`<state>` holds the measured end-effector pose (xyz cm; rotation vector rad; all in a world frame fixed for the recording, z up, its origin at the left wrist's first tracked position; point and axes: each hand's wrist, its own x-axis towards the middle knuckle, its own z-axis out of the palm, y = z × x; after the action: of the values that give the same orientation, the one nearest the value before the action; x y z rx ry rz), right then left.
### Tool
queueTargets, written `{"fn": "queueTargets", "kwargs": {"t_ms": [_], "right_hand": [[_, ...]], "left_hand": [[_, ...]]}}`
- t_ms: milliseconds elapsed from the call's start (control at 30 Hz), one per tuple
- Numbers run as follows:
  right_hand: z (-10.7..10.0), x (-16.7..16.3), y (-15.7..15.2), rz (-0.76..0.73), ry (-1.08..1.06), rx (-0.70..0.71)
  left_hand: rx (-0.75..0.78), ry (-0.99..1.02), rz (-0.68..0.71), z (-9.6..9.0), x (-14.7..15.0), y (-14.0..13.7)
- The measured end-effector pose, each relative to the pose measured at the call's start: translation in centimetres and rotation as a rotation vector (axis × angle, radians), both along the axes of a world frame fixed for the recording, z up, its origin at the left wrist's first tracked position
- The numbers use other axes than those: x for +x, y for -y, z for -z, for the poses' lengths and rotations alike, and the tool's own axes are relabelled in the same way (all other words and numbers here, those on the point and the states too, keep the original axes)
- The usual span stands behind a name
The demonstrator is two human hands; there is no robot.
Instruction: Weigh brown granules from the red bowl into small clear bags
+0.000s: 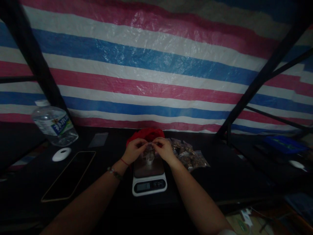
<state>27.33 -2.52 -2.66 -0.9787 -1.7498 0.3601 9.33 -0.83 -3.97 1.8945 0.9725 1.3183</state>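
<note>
My left hand [134, 149] and my right hand [164, 148] meet above a kitchen scale [149, 186], fingers closed on the top edge of a small clear plastic bag [149, 149]. Small brownish contents show dimly in the bag. A small clear cup [150, 159] stands on the scale's dark plate, just below the bag. The scale's display is too dim to read. Behind my hands lies a red bag or cloth [149, 133]. Several filled clear bags [189, 158] lie in a pile to the right of my right hand.
On the left are a phone [69, 176], a white mouse [61, 154], a flat clear bag [98, 139] and a large plastic bottle [55, 125]. A blue tray or box [285, 144] sits far right. Striped sheeting [151, 78] and dark metal posts [256, 88] stand behind the table.
</note>
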Motion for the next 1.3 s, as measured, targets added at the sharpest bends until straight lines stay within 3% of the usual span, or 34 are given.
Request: {"fn": "queueTargets", "kwargs": {"t_ms": [567, 933, 1033, 1167, 1300], "right_hand": [[-0.2, -0.6, 0.6, -0.026, 0.038, 0.01], [-0.1, -0.1, 0.1, 0.011, 0.023, 0.014], [-0.1, 0.5, -0.2, 0.074, -0.05, 0.002], [-0.1, 2.0, -1.0, 0.231, -0.224, -0.029], [-0.6, 4.3, -1.9, 0.273, -0.461, -0.037]], "left_hand": [[0.092, -0.099, 0.013, -0.2, 0.2, 0.2], [0.262, -0.176, -0.053, -0.5, -0.2, 0.0], [0.315, -0.136, -0.153, -0.2, -0.8, -0.5], [0.317, -0.052, -0.402, 0.4, -2.5, -2.3], [0.251, -0.098, -0.484, 1.0, -4.0, -4.0]]}}
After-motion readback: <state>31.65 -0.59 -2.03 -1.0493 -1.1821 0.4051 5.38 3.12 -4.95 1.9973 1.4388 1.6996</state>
